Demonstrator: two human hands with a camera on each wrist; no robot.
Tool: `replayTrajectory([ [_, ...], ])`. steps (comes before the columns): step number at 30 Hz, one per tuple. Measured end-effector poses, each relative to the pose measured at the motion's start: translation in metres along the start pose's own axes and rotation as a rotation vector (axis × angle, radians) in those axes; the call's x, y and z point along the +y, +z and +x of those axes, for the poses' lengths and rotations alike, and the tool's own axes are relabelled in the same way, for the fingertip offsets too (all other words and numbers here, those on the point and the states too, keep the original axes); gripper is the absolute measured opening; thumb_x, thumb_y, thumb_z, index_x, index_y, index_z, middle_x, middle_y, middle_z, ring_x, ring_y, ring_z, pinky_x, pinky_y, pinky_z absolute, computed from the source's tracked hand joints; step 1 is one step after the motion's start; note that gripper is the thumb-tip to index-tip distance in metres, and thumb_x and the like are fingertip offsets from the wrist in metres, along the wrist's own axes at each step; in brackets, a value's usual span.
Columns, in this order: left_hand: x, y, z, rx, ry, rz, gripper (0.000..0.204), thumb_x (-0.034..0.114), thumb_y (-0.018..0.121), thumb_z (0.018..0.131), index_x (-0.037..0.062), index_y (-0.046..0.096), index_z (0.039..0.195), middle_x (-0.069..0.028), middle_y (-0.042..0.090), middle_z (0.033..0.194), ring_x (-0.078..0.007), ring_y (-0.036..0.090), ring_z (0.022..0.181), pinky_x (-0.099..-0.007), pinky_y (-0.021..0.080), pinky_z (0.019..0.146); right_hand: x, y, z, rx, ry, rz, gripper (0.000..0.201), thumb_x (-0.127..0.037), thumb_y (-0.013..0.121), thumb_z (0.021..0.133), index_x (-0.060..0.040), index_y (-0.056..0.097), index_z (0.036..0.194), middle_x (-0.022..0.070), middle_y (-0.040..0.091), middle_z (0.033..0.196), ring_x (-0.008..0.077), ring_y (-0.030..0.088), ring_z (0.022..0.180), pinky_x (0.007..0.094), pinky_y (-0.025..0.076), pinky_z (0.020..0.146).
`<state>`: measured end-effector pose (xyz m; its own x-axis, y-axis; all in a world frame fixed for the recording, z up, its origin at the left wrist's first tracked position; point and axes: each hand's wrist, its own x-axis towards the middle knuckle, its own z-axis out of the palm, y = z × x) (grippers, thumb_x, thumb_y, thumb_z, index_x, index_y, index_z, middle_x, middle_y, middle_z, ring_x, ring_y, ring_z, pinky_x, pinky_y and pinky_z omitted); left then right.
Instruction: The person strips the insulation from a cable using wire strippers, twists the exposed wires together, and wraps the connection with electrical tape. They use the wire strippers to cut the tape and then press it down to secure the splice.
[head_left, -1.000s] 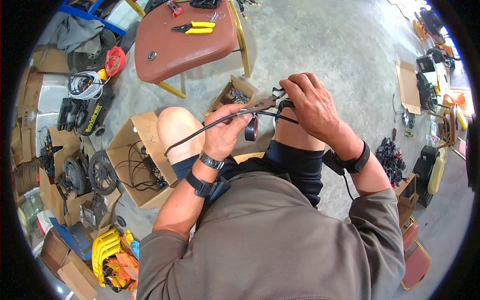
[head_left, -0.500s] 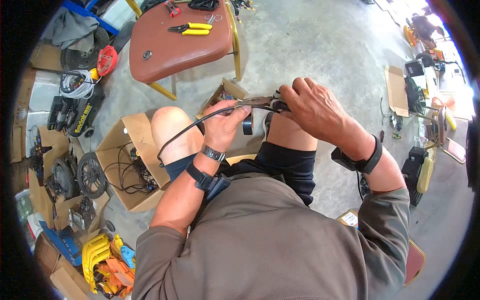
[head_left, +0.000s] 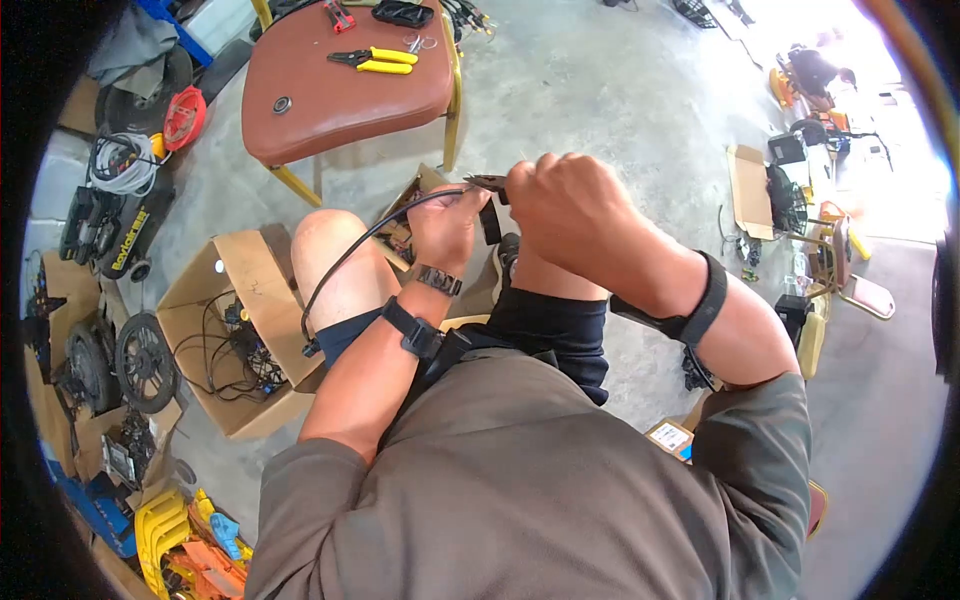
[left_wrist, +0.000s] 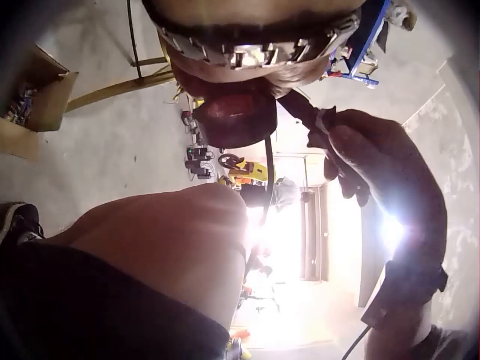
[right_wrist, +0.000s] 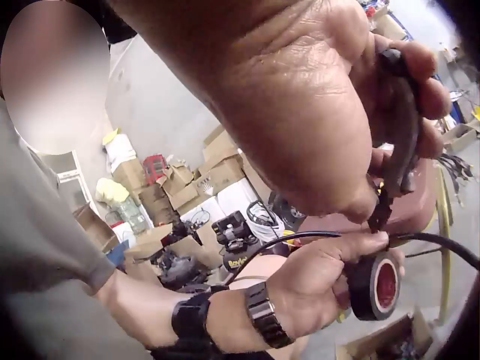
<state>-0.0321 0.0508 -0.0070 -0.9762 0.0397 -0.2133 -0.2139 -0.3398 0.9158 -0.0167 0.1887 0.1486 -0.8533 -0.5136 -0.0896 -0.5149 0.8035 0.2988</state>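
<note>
In the head view my left hand (head_left: 445,228) pinches a black cable (head_left: 345,255) between thumb and fingers; the cable loops down over the knee. A roll of black tape (right_wrist: 374,286) with a red core hangs at that same hand, below the thumb in the right wrist view. My right hand (head_left: 572,212) is curled round the dark handles of pliers (head_left: 488,183). The plier jaws are at the cable by the left thumb tip; whether they close on it I cannot tell. The cable extends past the left thumb in the right wrist view.
A brown padded chair (head_left: 345,85) ahead bears yellow-handled pliers (head_left: 374,60), a bearing ring and small scissors. An open carton (head_left: 265,290) of cables stands left of the knees, and a small parts box (head_left: 397,246) lies between chair and legs. Wheels and cartons line the left side.
The head view has turned, shifting the surroundings leftward. The pliers and right hand have rotated, and the back of the right hand now covers most of the handles.
</note>
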Motion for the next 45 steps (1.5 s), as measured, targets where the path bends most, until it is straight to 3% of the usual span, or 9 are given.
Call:
replayTrajectory([
  [3,-0.010,0.002,0.010,0.081,-0.011,0.009,0.018,0.003,0.075,0.086,-0.0019,0.069,0.070,0.0016,0.065,0.067,-0.0059,0.055,0.057,-0.0249,0.043,0.052,-0.011,0.023,0.015,0.016,-0.041,-0.125,0.012,-0.020,0.070,0.082,-0.0161,0.075,0.072,0.0019,0.074,0.078,0.0218,0.073,0.072,0.0341,0.056,0.059],
  [5,-0.017,0.004,0.014,0.107,-0.036,-0.043,0.028,0.005,0.074,0.086,0.0005,0.063,0.060,0.0005,0.061,0.060,-0.0076,0.052,0.049,-0.0276,0.040,0.045,-0.014,0.013,0.031,-0.189,-0.083,-0.067,0.010,-0.020,0.070,0.081,-0.0148,0.073,0.072,0.0028,0.072,0.075,0.0201,0.072,0.068,0.0335,0.052,0.054],
  [12,-0.029,-0.009,0.014,0.003,0.075,0.032,0.023,0.008,0.076,0.087,0.0010,0.066,0.068,0.0032,0.059,0.062,-0.0057,0.049,0.052,-0.0261,0.040,0.047,0.017,0.013,0.017,-0.271,-0.091,-0.047,0.011,-0.019,0.069,0.085,-0.0094,0.071,0.089,0.0062,0.074,0.078,0.0241,0.075,0.077,0.0373,0.055,0.061],
  [13,-0.026,-0.008,0.012,-0.001,-0.020,-0.001,0.021,0.009,0.077,0.087,-0.0004,0.068,0.071,0.0038,0.059,0.063,-0.0049,0.047,0.056,-0.0264,0.040,0.051,0.021,0.015,0.014,-0.288,-0.073,-0.025,0.013,-0.019,0.069,0.086,-0.0080,0.070,0.092,0.0069,0.074,0.078,0.0258,0.075,0.078,0.0389,0.056,0.063],
  [19,-0.014,-0.012,0.005,-0.043,0.047,0.139,0.015,0.010,0.078,0.086,-0.0037,0.074,0.082,0.0014,0.066,0.069,-0.0066,0.057,0.064,-0.0271,0.047,0.059,0.051,0.017,-0.017,-0.349,0.193,0.350,0.021,-0.019,0.068,0.087,-0.0077,0.071,0.105,0.0126,0.075,0.088,0.0388,0.072,0.087,0.0483,0.056,0.079],
  [26,0.017,-0.023,-0.017,-0.206,0.035,0.070,0.014,0.007,0.077,0.089,-0.0053,0.076,0.095,-0.0076,0.077,0.090,-0.0115,0.069,0.082,-0.0268,0.056,0.075,0.091,0.068,-0.034,0.236,-0.044,0.594,0.031,-0.012,0.071,0.087,-0.0058,0.067,0.117,0.0138,0.072,0.108,0.0347,0.068,0.103,0.0456,0.056,0.085],
  [31,0.055,-0.028,-0.034,-0.384,-0.041,0.148,0.012,0.003,0.075,0.085,-0.0041,0.074,0.095,-0.0158,0.076,0.098,-0.0243,0.073,0.093,-0.0368,0.057,0.089,0.092,0.082,-0.014,0.291,-0.242,0.799,0.039,-0.002,0.074,0.081,-0.0052,0.067,0.119,0.0141,0.072,0.114,0.0353,0.067,0.108,0.0453,0.056,0.091],
  [41,0.062,-0.038,-0.049,-0.442,-0.160,0.125,0.014,0.007,0.079,0.084,-0.0033,0.075,0.092,-0.0216,0.076,0.098,-0.0288,0.074,0.094,-0.0400,0.058,0.089,0.091,0.114,0.017,0.272,-0.500,1.012,0.059,0.009,0.071,0.068,-0.0037,0.066,0.125,0.0158,0.070,0.120,0.0391,0.064,0.120,0.0472,0.055,0.100],
  [45,0.061,-0.036,-0.048,-0.417,-0.212,0.137,0.015,0.006,0.078,0.082,-0.0051,0.075,0.091,-0.0218,0.076,0.099,-0.0296,0.073,0.094,-0.0403,0.057,0.089,0.089,0.118,0.024,0.342,-0.545,1.053,0.048,0.005,0.071,0.076,-0.0062,0.067,0.123,0.0148,0.071,0.120,0.0369,0.065,0.116,0.0465,0.055,0.098],
])
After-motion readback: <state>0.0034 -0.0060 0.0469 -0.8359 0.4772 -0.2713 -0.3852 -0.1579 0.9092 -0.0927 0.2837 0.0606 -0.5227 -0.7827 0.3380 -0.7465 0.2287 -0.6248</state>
